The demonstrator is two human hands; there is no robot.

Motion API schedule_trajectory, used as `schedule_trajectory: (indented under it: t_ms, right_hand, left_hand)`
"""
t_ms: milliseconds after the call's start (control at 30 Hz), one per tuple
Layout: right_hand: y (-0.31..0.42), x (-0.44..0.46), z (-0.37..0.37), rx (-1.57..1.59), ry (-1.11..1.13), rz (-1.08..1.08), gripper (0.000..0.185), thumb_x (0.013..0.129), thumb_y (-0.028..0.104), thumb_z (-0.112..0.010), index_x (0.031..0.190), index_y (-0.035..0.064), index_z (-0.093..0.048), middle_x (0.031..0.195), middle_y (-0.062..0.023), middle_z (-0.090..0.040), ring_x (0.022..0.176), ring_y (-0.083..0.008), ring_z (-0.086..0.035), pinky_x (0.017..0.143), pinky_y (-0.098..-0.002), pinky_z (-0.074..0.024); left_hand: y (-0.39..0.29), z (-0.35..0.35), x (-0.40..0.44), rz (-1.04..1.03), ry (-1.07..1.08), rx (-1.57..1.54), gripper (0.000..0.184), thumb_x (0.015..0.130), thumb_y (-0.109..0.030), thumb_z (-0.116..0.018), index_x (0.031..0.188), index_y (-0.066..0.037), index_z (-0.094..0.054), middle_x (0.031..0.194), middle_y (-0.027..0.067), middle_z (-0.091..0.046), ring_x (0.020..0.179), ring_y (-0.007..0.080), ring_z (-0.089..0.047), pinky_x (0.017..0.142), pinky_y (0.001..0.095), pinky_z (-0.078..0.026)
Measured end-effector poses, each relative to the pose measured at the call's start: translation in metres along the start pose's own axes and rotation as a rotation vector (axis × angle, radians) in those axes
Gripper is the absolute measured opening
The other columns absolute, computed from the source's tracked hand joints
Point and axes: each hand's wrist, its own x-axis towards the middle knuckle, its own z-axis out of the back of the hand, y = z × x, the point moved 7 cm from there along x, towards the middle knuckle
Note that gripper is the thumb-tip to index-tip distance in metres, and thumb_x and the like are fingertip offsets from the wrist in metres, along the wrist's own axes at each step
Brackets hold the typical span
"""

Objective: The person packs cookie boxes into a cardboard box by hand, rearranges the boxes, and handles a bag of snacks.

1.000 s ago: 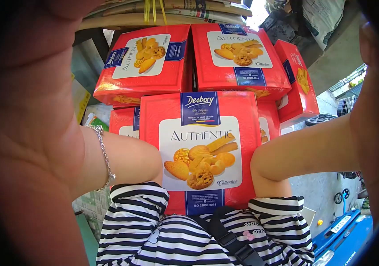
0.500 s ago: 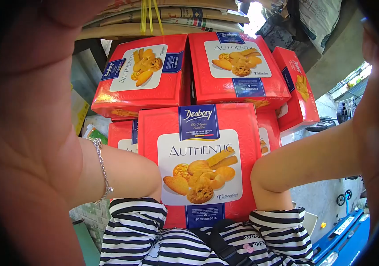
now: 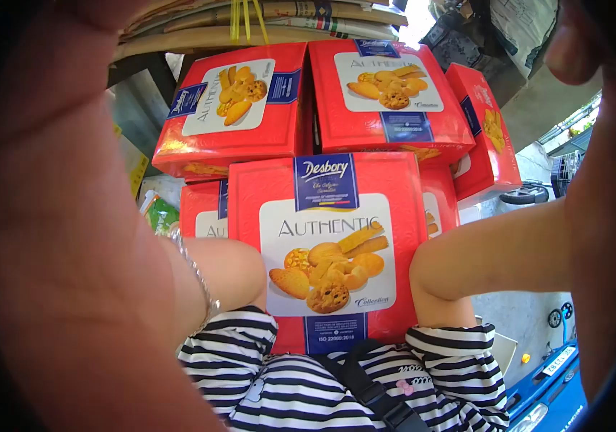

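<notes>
My left hand (image 3: 56,216) looms very large along the left edge, raised close to the camera, its fingers mostly cut off or in shadow. At the right edge my right hand (image 3: 607,173) is just as near, with one fingertip visible near the top. Whether either holds anything is hidden. Between my forearms a red Desbory biscuit box (image 3: 329,252) lies against my striped clothing, apart from both hands. Beyond it are another red box (image 3: 236,108) at the left and a third red box (image 3: 391,97) at the right.
A narrower red box (image 3: 482,129) leans at the far right, and more red boxes sit partly hidden underneath. Flattened cardboard (image 3: 265,29) is stacked behind, with yellow straps (image 3: 247,21). A blue vehicle (image 3: 556,389) stands at lower right, and a fan (image 3: 564,173) at right.
The view has tilted slightly, so the boxes sit higher in it. My left hand and its bracelet have shifted right; a right fingertip now shows more clearly.
</notes>
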Motion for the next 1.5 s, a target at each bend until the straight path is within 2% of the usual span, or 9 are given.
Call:
schedule_trajectory:
  t_ms: [1200,1500]
  right_hand:
    - [-0.008,0.0,0.008,0.025,-0.127,-0.02,0.07,0.06,0.041,-0.069,0.109,-0.003,-0.046,0.099,-0.0123,-0.046,0.093,-0.0202,-0.042,0.08,-0.0298,-0.0321]
    - [-0.013,0.01,0.023,0.039,-0.249,-0.013,0.067,0.061,0.04,-0.068,0.107,-0.0033,-0.048,0.095,-0.0119,-0.049,0.09,-0.0194,-0.045,0.078,-0.029,-0.0337]
  left_hand:
    - [0.007,-0.023,-0.002,0.002,-0.025,-0.012,0.041,0.065,-0.033,-0.043,0.091,-0.003,-0.053,0.089,0.018,-0.053,0.068,0.0248,-0.042,0.062,0.0362,-0.031]
    - [0.003,-0.023,0.009,-0.024,-0.021,-0.023,0.039,0.066,-0.032,-0.041,0.089,-0.002,-0.054,0.086,0.0174,-0.055,0.064,0.0237,-0.044,0.06,0.0353,-0.032]
